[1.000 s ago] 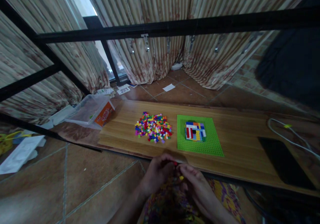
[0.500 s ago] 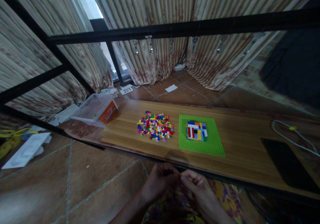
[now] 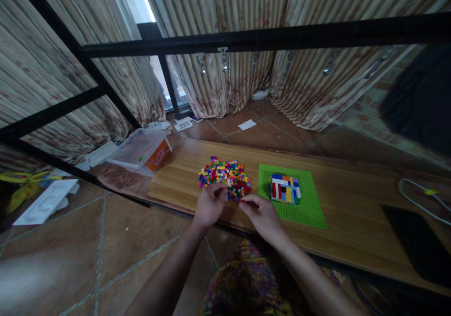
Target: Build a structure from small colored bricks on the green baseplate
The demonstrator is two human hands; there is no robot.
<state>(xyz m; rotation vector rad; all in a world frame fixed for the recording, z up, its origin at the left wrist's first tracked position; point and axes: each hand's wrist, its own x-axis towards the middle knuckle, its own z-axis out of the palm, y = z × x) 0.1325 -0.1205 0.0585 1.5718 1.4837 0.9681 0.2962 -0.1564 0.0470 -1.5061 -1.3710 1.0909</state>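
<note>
A loose pile of small toy building bricks [image 3: 225, 168] in many colours lies on the wooden board [image 3: 345, 198]. My left hand [image 3: 210, 204] is at the pile's near edge, fingers curled together; whatever sits between the fingertips is too small to make out. Just right of it, my right hand [image 3: 261, 215] pinches a small red brick [image 3: 242, 203] between thumb and forefinger. On the green baseplate [image 3: 312, 203] stands a square multicoloured brick build [image 3: 286, 189], with red, white, blue and yellow pieces on top. Neither hand touches it.
A clear plastic box [image 3: 132, 154] with an orange label stands at the board's left end. To the right lie a dark flat slab [image 3: 416, 241] and a white cable [image 3: 423, 189]. A black metal rail [image 3: 246, 41] crosses in front of the curtains.
Both hands have moved forward from the board's near edge and separated. The left is now at the brick pile, the right between pile and baseplate. The view has shifted slightly.
</note>
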